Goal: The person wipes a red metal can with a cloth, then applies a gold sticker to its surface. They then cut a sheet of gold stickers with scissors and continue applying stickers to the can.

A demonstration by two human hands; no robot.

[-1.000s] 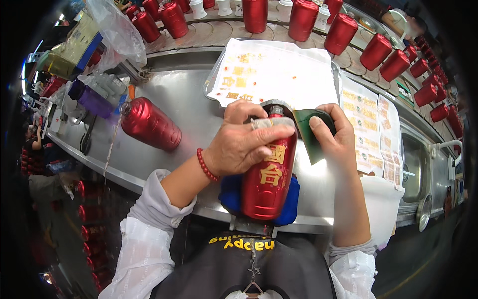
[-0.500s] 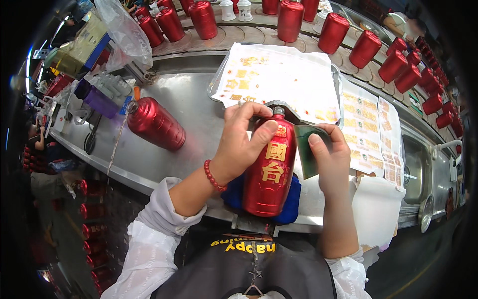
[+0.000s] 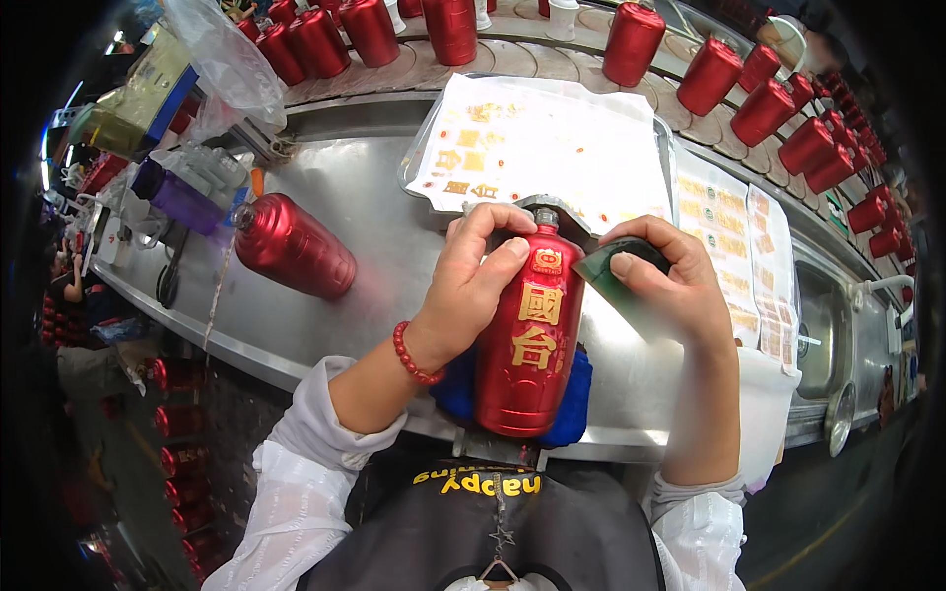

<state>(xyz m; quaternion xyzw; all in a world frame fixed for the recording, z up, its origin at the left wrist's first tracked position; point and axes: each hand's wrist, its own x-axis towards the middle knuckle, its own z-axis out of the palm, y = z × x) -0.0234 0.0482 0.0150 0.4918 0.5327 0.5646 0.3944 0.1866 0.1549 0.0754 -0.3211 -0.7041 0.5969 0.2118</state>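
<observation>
A metallic red bottle (image 3: 512, 389) with raised gold characters lies in front of me, neck pointing away, on a blue cloth (image 3: 581, 394) over a metal support. My left hand (image 3: 468, 281) grips it at the shoulder, thumb and fingers closed near the neck. Between the thumb and fingers of my right hand (image 3: 680, 281) is a flat, dark green, translucent scraper (image 3: 606, 271). Its edge meets the bottle's right shoulder, beside the gold emblem; whether it presses on the surface I cannot tell.
Another red bottle (image 3: 294, 246) lies on the steel bench at left, near a purple bottle (image 3: 177, 197). Beyond my hands, a tray (image 3: 409, 172) carries white sheets with gold decals. More decal sheets (image 3: 724, 236) lie at right, before a sink (image 3: 828, 335). Red bottles stand on a conveyor (image 3: 532, 59) behind.
The scraper has tilted and moved left, from beside the bottle to its upper right shoulder. My left hand keeps its grip; the bottle has turned slightly. Bottles on the conveyor have shifted right.
</observation>
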